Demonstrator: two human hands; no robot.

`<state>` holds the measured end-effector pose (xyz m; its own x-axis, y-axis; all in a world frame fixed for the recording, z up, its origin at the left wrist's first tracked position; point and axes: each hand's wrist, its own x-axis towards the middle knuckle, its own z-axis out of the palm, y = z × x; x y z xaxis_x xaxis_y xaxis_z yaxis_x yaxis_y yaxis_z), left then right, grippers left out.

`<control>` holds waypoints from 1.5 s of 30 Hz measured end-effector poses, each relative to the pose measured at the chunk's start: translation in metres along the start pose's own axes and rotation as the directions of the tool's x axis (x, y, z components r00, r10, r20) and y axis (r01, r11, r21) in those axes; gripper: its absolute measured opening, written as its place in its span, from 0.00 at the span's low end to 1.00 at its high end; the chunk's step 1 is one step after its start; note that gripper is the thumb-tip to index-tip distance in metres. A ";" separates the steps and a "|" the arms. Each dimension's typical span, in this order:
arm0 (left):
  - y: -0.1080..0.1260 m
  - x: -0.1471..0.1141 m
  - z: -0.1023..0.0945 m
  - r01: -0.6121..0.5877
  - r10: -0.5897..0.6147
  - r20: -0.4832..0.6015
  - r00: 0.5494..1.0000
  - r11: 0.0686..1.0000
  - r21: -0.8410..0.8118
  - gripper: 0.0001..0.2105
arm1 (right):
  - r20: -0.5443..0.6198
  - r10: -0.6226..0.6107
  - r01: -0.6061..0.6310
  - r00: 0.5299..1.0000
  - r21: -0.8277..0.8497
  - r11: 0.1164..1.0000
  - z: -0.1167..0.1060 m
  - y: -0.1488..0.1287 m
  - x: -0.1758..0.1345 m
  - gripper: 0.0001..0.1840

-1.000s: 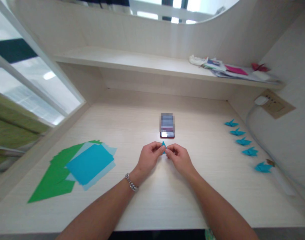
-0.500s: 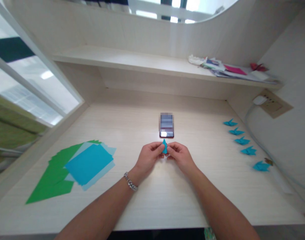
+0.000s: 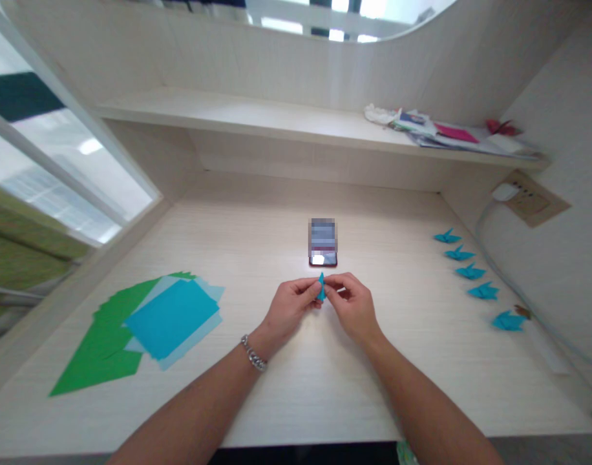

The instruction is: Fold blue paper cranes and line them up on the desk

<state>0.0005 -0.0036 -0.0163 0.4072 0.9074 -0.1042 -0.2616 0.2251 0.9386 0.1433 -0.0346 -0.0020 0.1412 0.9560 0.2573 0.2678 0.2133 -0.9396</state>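
A small folded piece of blue paper (image 3: 321,287), narrow and pointed at the top, is pinched between my two hands just in front of a phone. My left hand (image 3: 293,302) grips it from the left with thumb and fingers. From the other side, the thumb and forefinger of my right hand (image 3: 350,302) close on its right edge. Several finished blue paper cranes (image 3: 470,272) stand in a slanting row at the right. On the left lie blue paper sheets (image 3: 174,318), fanned over green sheets (image 3: 99,342).
The phone (image 3: 323,243) lies flat on the desk (image 3: 257,219), its screen lit and blurred. Along the right wall a cable (image 3: 485,248) runs from a socket (image 3: 533,199). Papers (image 3: 454,134) rest on the shelf (image 3: 276,123) above.
The folded paper has turned and looks narrower now. My right hand has shifted its fingers, with the forefinger raised more; my left hand has hardly moved.
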 end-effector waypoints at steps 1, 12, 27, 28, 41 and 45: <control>0.000 0.000 0.000 0.004 -0.004 0.005 1.000 1.000 0.002 0.15 | 0.001 -0.015 0.015 1.000 -0.001 1.000 0.000 0.000 0.000 0.07; 0.001 0.001 -0.004 0.076 -0.073 0.089 0.993 0.997 -0.022 0.14 | 0.022 -0.044 0.043 0.999 0.028 0.999 -0.005 0.004 0.003 0.11; 0.002 0.003 -0.008 0.127 -0.124 0.081 0.989 0.991 -0.035 0.17 | 0.093 -0.040 0.041 0.995 0.000 0.999 -0.009 0.005 0.006 0.09; 0.002 0.003 -0.008 0.127 -0.124 0.075 0.989 0.991 -0.038 0.17 | 0.095 -0.038 0.038 0.995 -0.005 0.999 -0.009 0.005 0.006 0.08; -0.003 0.003 -0.013 0.142 -0.144 0.117 0.983 0.989 0.026 0.13 | 0.246 -0.010 0.026 0.969 -0.061 0.998 -0.025 0.000 0.011 0.04; -0.003 0.003 -0.013 0.127 -0.134 0.130 0.982 0.990 0.056 0.12 | 0.242 -0.054 0.079 0.969 -0.096 0.992 -0.026 -0.001 0.011 0.02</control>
<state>-0.0091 0.0028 -0.0238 0.5491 0.8151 -0.1847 -0.1580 0.3183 0.9347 0.1693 -0.0293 0.0072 -0.1084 0.9633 0.2455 0.3681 0.2683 -0.8903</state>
